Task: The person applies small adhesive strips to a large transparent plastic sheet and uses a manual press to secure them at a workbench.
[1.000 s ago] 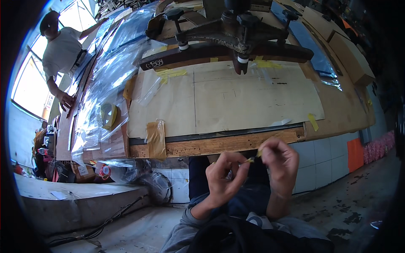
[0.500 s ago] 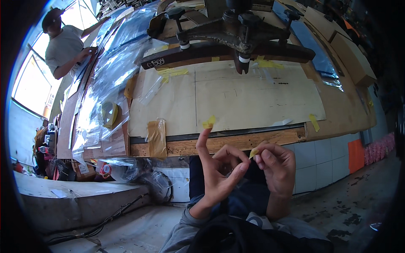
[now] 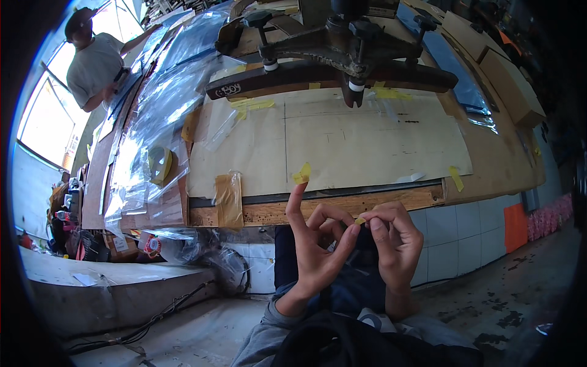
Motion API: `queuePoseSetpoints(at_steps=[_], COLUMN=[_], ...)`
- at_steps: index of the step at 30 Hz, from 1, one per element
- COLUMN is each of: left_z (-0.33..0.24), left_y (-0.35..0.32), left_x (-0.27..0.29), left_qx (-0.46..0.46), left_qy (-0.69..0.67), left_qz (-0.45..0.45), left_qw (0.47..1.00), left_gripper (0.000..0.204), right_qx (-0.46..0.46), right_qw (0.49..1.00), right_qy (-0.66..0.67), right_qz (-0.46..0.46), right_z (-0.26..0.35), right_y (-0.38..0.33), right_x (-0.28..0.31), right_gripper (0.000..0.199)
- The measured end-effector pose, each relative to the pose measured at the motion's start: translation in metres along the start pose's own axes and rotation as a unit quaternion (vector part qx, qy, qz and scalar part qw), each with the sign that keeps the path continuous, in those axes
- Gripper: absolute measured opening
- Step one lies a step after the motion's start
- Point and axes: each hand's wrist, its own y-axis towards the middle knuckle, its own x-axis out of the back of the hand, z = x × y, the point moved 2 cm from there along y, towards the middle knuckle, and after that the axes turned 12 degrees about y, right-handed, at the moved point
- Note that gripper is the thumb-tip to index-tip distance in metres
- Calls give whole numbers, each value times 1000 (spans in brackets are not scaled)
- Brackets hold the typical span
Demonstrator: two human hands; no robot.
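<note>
A small piece of yellow tape is pinched between both hands in front of the table edge. My right hand grips it with thumb and forefinger. My left hand meets it with the thumb and a bent finger, while the left forefinger points up. At that fingertip is a second yellow tape piece, standing out against the cream sheet behind. The large cream sheet, marked with thin lines, lies just beyond my hands with yellow tape along its edges.
A dark metal clamp frame spans the sheet's far side. Clear plastic film and a tape roll lie to the left. Brown tape covers part of the wooden front edge. Another person stands at far left; a cardboard box sits right.
My right hand has shifted slightly left, bringing its small tape piece to my left thumb. The other person's near hand has moved lower and closer to the body.
</note>
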Motion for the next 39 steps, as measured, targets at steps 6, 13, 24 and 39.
queuePoseSetpoints(at_steps=[6,13,24,39], left_z=[-1,5,6,0], left_y=[-1,1,-3,1], left_x=[7,11,14,26], left_qx=[-20,-51,-66,-74], left_qy=[7,66,161,173], left_qz=[-27,6,35,0], left_qw=[999,996,984,982], left_gripper=[85,83,88,89], right_qx=[89,14,46,36], right_qw=[989,991,960,966], right_qy=[-25,-81,-251,-219], right_qz=[-116,104,115,130], right_z=[5,5,12,15], right_y=[10,12,12,19], right_x=[-5,2,-3,0], right_gripper=[19,10,7,8])
